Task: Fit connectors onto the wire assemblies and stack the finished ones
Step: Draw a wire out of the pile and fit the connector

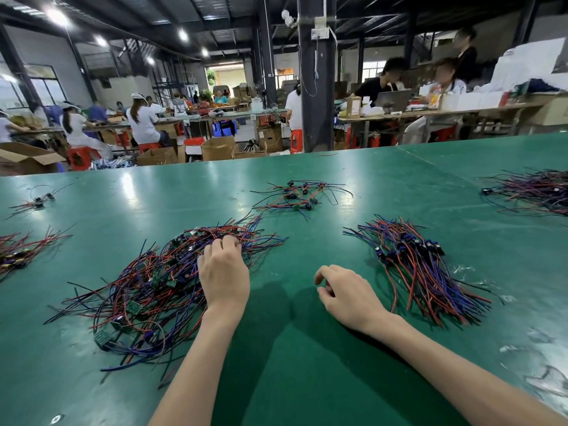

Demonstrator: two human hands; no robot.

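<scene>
Head view: left hand [223, 272] curled into the tangle [147, 287] under it, grip unclear; right hand [347, 292] lay loose, empty. A pull risked dragging out several, snagged together.

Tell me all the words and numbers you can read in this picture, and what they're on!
No text here can be read.
Small brown cardboard box in the background: a red mark, too blurred to read.
Small green circuit boards in the tangled heap of red, blue and black wires: print, if any, too small to read.
White cartons at the far right: a dark patch, too blurred to read.
</scene>
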